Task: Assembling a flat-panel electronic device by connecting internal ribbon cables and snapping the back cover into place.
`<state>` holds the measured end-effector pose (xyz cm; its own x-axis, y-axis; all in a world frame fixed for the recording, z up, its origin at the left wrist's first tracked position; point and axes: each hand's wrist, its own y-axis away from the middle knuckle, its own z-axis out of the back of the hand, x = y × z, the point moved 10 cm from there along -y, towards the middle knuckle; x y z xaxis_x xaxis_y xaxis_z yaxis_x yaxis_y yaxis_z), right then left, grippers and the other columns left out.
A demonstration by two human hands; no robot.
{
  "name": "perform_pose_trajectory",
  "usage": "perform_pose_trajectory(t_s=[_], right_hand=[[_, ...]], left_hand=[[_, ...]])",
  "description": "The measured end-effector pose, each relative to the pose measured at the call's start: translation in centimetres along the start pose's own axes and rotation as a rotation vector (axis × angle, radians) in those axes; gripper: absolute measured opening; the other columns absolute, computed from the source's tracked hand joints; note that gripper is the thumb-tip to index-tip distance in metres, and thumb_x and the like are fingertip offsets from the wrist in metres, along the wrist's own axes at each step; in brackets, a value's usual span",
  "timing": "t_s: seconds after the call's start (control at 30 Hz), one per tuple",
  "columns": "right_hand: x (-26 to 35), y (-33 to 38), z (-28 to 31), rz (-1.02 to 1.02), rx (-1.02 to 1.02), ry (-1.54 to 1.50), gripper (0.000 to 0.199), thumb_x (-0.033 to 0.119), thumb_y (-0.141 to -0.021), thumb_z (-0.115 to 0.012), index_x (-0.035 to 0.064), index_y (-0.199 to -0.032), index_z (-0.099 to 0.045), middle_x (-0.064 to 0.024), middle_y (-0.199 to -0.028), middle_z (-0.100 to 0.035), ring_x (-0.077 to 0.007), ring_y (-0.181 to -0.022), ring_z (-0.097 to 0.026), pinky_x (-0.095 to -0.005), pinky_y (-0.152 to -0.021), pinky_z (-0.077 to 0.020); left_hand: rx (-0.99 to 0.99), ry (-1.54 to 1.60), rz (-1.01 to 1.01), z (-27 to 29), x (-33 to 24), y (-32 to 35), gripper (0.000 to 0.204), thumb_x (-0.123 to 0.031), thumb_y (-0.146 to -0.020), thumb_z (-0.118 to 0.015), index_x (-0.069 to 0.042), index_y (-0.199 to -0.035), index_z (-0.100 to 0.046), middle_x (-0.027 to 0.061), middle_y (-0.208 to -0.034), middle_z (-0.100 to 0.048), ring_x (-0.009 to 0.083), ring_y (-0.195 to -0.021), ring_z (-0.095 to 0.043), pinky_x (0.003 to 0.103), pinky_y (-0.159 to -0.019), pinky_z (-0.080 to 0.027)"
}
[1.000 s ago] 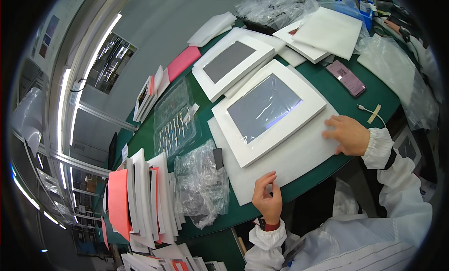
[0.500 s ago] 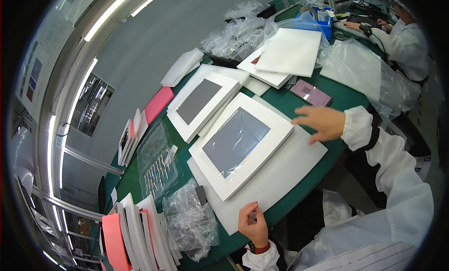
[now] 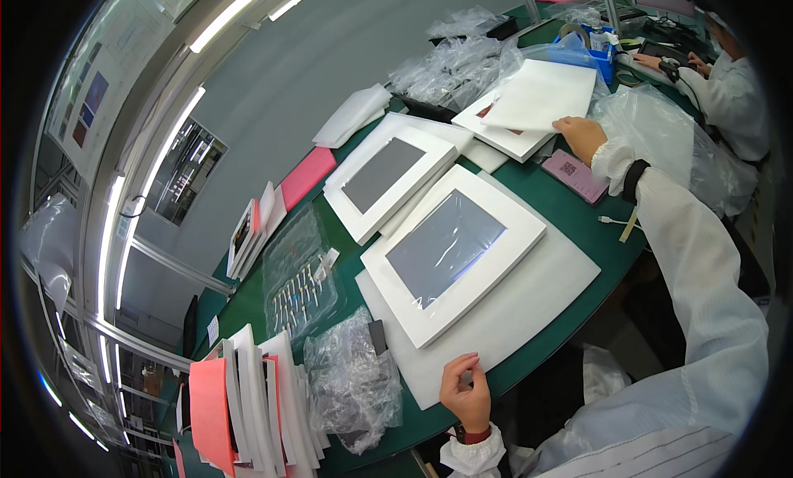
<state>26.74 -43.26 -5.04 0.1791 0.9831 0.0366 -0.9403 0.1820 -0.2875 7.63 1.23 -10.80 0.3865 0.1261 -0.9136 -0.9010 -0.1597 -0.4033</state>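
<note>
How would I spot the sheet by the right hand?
On the green table, beyond and left of the pink phone, lies a white panel. The white sheet partly covers it; only this sheet has the right hand at its corner.

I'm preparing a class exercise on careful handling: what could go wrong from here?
1. The right hand has its fingers at a corner of the white foam sheet; a pull there might drag the white panel beneath it.
2. The pink phone lies close by the right sleeve, which could brush it.
3. The nearest framed screen lies face up, so a dropped object might mark it.
</note>
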Motion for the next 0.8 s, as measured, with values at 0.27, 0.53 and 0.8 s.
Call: perform_pose_trajectory(t_s=[0.27,0.53,0.8], right_hand=[[9.5,7.8,16.4,0.379,-0.988,-0.289,0.030,-0.003,-0.077,-0.057,0.0037,-0.105,-0.062,-0.0145,-0.105,-0.065,-0.0299,-0.094,-0.064,-0.0349,-0.080,-0.0534],[32.6,18.6,15.4,1.098,-0.793,-0.695,0.033,0.012,-0.082,-0.058,0.0043,-0.114,-0.057,-0.0128,-0.118,-0.058,-0.0293,-0.107,-0.058,-0.0379,-0.092,-0.0487],[30.7,14.5,9.0,1.112,-0.332,-0.671,0.048,0.002,-0.079,-0.055,0.0102,-0.125,-0.048,-0.0167,-0.134,-0.042,-0.0346,-0.125,-0.039,-0.0419,-0.104,-0.0339]], left_hand=[[0.026,-0.038,-0.003,0.2,0.1,-0.3,0.015,0.012,-0.077,-0.058,0.002,-0.088,-0.062,0.0119,-0.093,-0.063,0.0180,-0.085,-0.060,0.026,-0.076,-0.047],[-0.155,0.545,0.057,3.1,-4.6,-3.8,0.037,-0.012,-0.088,-0.056,0.002,-0.121,-0.045,0.0171,-0.113,-0.055,0.0234,-0.098,-0.059,0.033,-0.085,-0.049],[-0.390,0.366,0.198,11.4,-1.9,-7.4,0.040,-0.022,-0.093,-0.049,0.007,-0.120,-0.044,0.0177,-0.112,-0.055,0.0265,-0.097,-0.060,0.036,-0.075,-0.057]])
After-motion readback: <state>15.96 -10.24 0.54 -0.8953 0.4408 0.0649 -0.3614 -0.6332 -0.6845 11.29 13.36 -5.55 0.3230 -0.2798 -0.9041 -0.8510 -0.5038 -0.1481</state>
